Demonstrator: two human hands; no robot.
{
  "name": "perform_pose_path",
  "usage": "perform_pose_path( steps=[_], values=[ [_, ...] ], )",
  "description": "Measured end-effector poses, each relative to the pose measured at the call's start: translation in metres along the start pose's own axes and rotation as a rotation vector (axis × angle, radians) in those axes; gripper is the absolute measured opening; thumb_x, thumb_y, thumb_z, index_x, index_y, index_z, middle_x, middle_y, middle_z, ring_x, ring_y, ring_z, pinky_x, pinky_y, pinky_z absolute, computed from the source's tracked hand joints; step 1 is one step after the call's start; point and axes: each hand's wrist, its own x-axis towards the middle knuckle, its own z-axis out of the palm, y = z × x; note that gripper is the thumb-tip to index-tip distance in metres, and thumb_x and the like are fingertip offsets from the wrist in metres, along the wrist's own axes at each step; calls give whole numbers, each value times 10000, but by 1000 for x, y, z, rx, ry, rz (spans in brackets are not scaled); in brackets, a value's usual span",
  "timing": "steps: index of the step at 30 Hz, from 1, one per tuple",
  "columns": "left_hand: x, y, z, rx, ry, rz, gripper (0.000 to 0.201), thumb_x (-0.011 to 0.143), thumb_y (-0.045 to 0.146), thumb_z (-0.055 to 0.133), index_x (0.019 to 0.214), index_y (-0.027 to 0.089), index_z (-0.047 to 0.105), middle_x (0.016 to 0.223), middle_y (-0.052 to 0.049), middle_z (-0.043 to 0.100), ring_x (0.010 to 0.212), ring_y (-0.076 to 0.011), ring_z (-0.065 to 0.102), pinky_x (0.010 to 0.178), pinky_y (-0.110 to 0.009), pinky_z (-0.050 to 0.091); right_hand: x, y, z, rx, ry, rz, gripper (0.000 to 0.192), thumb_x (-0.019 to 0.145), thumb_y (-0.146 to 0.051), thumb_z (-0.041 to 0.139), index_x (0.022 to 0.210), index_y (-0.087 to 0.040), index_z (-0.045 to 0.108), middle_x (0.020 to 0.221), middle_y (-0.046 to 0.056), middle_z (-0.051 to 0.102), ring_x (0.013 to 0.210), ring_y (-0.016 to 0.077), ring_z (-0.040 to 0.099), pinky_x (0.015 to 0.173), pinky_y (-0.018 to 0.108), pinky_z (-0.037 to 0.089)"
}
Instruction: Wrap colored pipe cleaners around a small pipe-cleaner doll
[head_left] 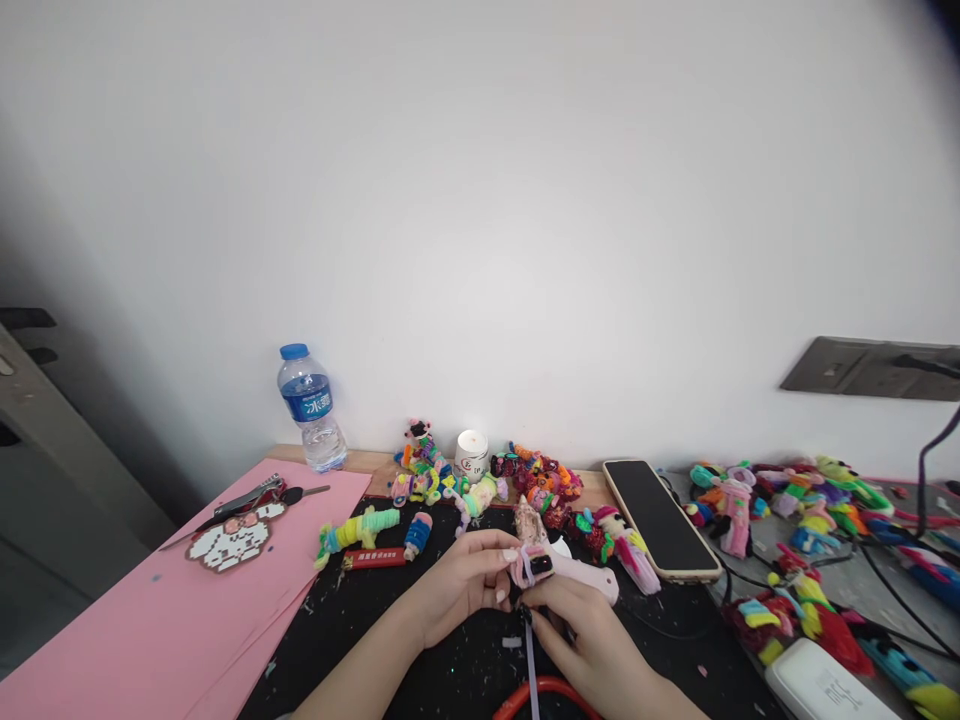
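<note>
My left hand [472,575] has its fingers closed around a small pink-and-black pipe-cleaner figure [534,566]. My right hand [581,622] pinches the lower part of the same figure, its fingertips partly hidden behind it. A pale lilac strip [532,668] hangs below the right fingers. Just behind the hands lies a light pink tool with a rounded end [592,575], its kind unclear. A curved red handle [541,688] shows at the bottom edge. Left of the hands are a yellow-green pipe-cleaner piece [364,530], a blue one [418,535] and a red printed strip [375,559].
A water bottle [309,410] stands at the back left, near pink paper [172,620] with a nail clipper [259,492] on it. Along the wall are a paper cup [472,455] and a phone [660,520]. Pipe-cleaner figures [735,515], cables and a white case [821,685] lie right.
</note>
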Motion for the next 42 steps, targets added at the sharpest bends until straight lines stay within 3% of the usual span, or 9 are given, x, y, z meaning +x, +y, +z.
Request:
perform_pose_path(
  steps=[42],
  values=[
    [1,0,-1,-7,-12,5,156,744,230,639,863,130,646,665,-4,565,501,-58,428,556,-232,403,2,1,-1,-13,-15,18,204,839,-98,465,916,-213,614,865,20,656,776,148,592,698,231,447]
  ],
)
